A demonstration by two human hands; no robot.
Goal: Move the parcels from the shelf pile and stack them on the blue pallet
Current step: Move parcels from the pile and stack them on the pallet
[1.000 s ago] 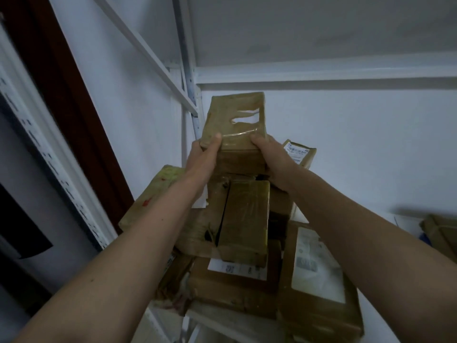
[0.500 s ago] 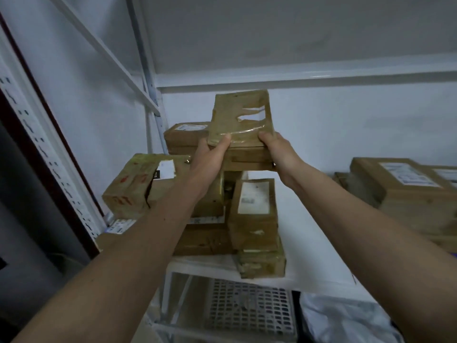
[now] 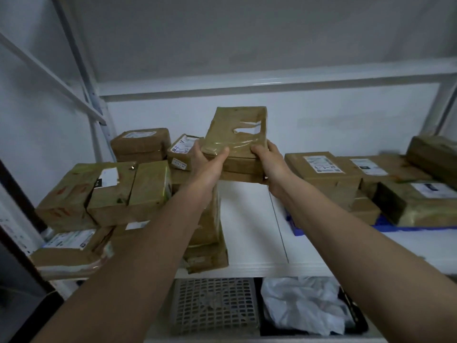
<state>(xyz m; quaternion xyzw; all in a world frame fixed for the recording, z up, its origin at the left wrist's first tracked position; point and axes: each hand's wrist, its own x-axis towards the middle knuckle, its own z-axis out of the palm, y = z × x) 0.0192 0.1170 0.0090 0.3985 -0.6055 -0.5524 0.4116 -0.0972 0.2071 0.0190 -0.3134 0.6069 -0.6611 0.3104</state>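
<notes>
Both my left hand [image 3: 206,158] and right hand [image 3: 268,157] grip a taped parcel [image 3: 235,142] above the shelf pile [image 3: 111,191]; next I carry it right to the blue pallet [image 3: 385,226].

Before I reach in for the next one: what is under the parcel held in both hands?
Under the held parcel, a second flat parcel sits pressed against it in the same grip. Below that lies bare white shelf. The hands hide the lower parcel's ends.

Parcel [image 3: 237,134]: carried rightward off the shelf pile [image 3: 106,191], now over bare shelf [image 3: 249,219].
View: swung right; blue pallet [image 3: 385,225] with stacked parcels now visible.
</notes>
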